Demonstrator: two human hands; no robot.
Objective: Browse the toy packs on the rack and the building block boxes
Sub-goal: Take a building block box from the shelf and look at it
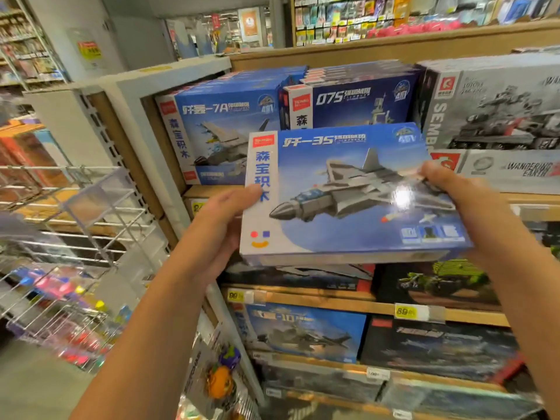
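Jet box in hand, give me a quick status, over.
Left hand and right hand both grip the blue jet box, held off the shelf. Front face up, tilted. Nothing blocking it.

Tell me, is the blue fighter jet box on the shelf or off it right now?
Off it. The blue fighter jet box is held in front of the shelves, left hand gripping its left edge and right hand its right edge.
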